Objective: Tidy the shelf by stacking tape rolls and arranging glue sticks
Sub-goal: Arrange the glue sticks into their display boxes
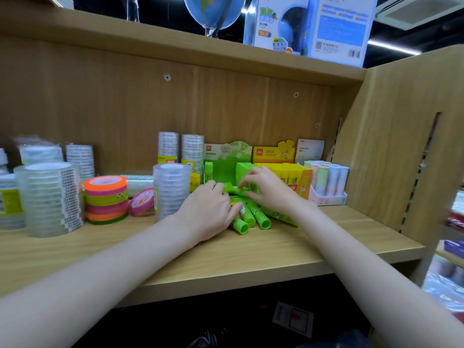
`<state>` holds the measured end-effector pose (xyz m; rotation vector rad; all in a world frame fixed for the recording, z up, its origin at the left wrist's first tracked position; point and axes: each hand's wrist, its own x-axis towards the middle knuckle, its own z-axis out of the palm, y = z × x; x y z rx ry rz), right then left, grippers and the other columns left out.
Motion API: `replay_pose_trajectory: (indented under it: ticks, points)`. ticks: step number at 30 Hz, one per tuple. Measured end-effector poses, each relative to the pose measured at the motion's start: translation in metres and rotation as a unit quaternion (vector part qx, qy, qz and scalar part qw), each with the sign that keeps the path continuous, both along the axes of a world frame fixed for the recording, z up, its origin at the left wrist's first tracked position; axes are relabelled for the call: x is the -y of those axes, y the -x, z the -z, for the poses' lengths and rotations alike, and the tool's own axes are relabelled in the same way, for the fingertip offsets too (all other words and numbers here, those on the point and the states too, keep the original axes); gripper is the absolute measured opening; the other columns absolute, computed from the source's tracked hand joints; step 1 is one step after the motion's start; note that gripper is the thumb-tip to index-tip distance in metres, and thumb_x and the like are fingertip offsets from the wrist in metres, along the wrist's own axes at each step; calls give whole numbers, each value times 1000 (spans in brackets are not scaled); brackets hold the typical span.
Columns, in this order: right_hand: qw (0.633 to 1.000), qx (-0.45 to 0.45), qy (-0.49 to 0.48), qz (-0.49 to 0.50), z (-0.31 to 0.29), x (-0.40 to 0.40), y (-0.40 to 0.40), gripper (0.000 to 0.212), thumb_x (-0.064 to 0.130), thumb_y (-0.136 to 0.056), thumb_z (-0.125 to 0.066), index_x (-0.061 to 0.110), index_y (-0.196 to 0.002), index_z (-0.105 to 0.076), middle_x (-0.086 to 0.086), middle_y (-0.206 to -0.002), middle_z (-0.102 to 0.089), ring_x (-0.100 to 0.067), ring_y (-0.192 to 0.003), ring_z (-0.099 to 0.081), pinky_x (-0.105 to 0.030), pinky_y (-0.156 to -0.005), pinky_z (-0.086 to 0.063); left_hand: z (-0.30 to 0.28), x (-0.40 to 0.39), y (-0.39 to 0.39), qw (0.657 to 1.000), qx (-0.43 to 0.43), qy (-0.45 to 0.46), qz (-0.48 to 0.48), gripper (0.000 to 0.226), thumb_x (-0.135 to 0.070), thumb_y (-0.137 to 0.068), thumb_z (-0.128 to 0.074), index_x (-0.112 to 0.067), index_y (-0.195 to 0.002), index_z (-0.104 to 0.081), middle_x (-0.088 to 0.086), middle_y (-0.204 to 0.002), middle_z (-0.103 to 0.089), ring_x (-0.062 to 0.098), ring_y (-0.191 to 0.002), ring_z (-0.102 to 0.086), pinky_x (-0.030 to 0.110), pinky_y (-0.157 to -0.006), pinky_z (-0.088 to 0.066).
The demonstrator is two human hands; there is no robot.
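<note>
Several green glue sticks (253,217) lie loose on the wooden shelf (251,249) in front of a green display box (221,162). My left hand (208,209) lies over the left side of the pile, its fingers curled round some of the sticks. My right hand (268,187) pinches a green glue stick (232,189) just above the pile. Stacks of clear tape rolls (172,189) and a stack of coloured tape rolls (106,199) stand to the left. A pink tape roll (141,202) leans between them.
A yellow glue stick box (288,172) and a pastel glue stick box (326,179) stand at the right. More clear tape stacks (49,197) fill the far left. The shelf side panel (391,151) closes the right; a globe box (308,23) sits on the shelf above.
</note>
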<state>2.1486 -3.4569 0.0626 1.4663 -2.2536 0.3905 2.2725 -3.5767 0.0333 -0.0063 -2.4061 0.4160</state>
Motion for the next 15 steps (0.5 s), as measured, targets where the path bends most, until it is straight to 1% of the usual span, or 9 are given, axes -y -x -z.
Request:
replay_pose_trajectory:
  ticks: [3,5,6,8,10,11,12,14,15]
  points:
    - [1000,19,-5,-3,6,-1,1,22,16,-90,-57,16,-111,-63,-7,-118,-54,-21,-111,-42,-22,-85,-26,-8,2,0,998,-30,47,-7,56,-38,-89,-29,-4,-58,-62,12,-56,-53,26,-55,-50,31,-52,-44]
    - [1000,21,6,0,4,1,3,23,16,-90,-57,16,-112,-63,-6,-117,-55,-21,-110,-43,-21,-83,-25,-12,5,-1,997,-37,71,-19,58,-37,-90,-28,0,-66,-65,16,-66,-60,27,-61,-53,33,-55,-48]
    - [999,26,25,-9,2,3,3,25,15,-90,-57,15,-115,-62,-6,-117,-56,-20,-110,-45,-20,-83,-27,-13,6,-2,997,-28,65,-26,59,-37,-90,-28,2,-71,-68,18,-75,-64,28,-64,-55,34,-58,-50]
    - [991,80,89,-68,-5,6,-2,38,9,-87,-60,16,-125,-54,-2,-121,-55,-14,-106,-49,-13,-80,-35,-16,8,-4,998,-28,53,-30,56,-36,-88,-31,2,-79,-70,19,-89,-68,29,-69,-59,35,-64,-50]
    - [974,137,127,-129,-14,10,-9,50,3,-85,-61,18,-131,-47,7,-123,-51,-6,-99,-50,-12,-75,-44,-20,8,-8,998,-37,52,-21,51,-34,-87,-33,-2,-84,-72,16,-95,-69,29,-76,-64,38,-76,-42]
    - [972,141,128,-138,-17,13,-12,48,2,-85,-61,17,-129,-49,10,-119,-52,-4,-94,-51,-14,-75,-46,-21,10,-10,997,-47,56,-14,49,-34,-87,-33,-4,-86,-72,14,-98,-70,28,-82,-65,38,-82,-37]
    - [974,132,126,-137,-20,17,-14,41,1,-84,-61,13,-123,-55,10,-111,-55,-4,-88,-52,-15,-74,-46,-22,11,-12,997,-57,59,-11,47,-33,-87,-34,-6,-89,-72,13,-100,-70,28,-86,-65,38,-87,-33]
    - [978,119,130,-116,-22,25,-14,21,4,-84,-62,4,-105,-65,5,-88,-62,1,-67,-56,-8,-63,-43,-23,15,-20,995,-75,68,-15,43,-31,-85,-35,-9,-91,-72,12,-104,-69,29,-94,-64,41,-95,-30]
    - [977,125,138,-104,-23,29,-14,15,6,-84,-64,2,-98,-66,-1,-79,-65,4,-54,-56,-5,-57,-40,-23,18,-25,994,-81,76,-20,41,-30,-83,-36,-10,-89,-72,12,-106,-68,30,-96,-64,43,-97,-29]
